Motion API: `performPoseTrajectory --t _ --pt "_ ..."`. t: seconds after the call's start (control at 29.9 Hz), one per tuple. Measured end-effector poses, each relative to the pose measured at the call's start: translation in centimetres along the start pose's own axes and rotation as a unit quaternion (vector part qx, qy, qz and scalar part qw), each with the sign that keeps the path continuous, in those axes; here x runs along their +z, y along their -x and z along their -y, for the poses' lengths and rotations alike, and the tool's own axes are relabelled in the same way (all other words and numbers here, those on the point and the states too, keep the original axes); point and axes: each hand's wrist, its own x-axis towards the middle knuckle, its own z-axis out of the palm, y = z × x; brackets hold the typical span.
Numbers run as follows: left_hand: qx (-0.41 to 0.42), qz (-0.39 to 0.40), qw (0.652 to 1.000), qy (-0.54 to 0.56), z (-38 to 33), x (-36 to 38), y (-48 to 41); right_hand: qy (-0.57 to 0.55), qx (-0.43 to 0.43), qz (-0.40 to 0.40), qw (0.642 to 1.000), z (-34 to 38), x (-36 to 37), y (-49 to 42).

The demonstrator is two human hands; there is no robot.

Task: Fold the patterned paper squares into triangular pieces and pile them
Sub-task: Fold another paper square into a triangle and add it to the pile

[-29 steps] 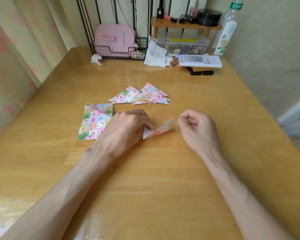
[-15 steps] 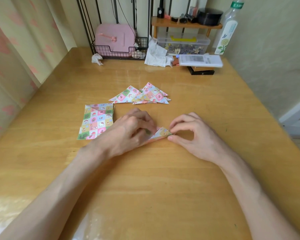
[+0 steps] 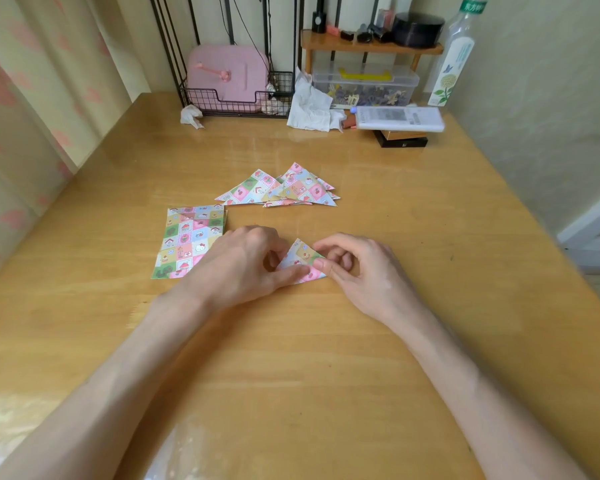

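Observation:
A small folded triangle of patterned paper [image 3: 300,256] lies on the wooden table [image 3: 291,358] between my hands. My left hand [image 3: 243,265] holds its left side, the thumb lying along the lower edge. My right hand [image 3: 357,268] pinches its right corner between thumb and forefinger. A stack of flat patterned squares [image 3: 186,239] lies just left of my left hand. Behind the hands, a loose pile of folded triangles [image 3: 281,188] rests on the table.
Along the back edge stand a wire basket with a pink case [image 3: 227,74], crumpled tissues [image 3: 309,105], a clear storage box [image 3: 364,84], a white remote-like device [image 3: 399,118] on a dark box, and a tall bottle [image 3: 456,60]. A wall runs along the right.
The paper went from a raised flap held by my left hand to a flattened triangle on the table. My right hand moved in from the right and pinched its corner.

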Motion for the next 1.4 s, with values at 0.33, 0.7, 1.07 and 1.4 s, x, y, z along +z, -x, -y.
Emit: performPoseTrajectory --t 0.33,0.7,1.07,1.4 --pt "-0.058 -0.033 0.995 -0.073 -0.6 0.5 0.2 0.053 -0.026 -0.016 0.998 0.3 0.2 0.2" --pt "-0.109 -0.043 0.982 -0.145 -0.8 0.9 0.1 0.093 -0.042 -0.017 0.995 0.0 0.7 0.3" --pt "-0.073 -0.076 0.988 -0.113 -1.0 0.7 0.4 0.127 -0.053 -0.036 0.99 0.3 0.7 0.4" --pt "0.034 -0.07 0.982 -0.172 -1.4 0.1 0.3 0.126 -0.038 -0.036 0.991 0.5 0.8 0.4"
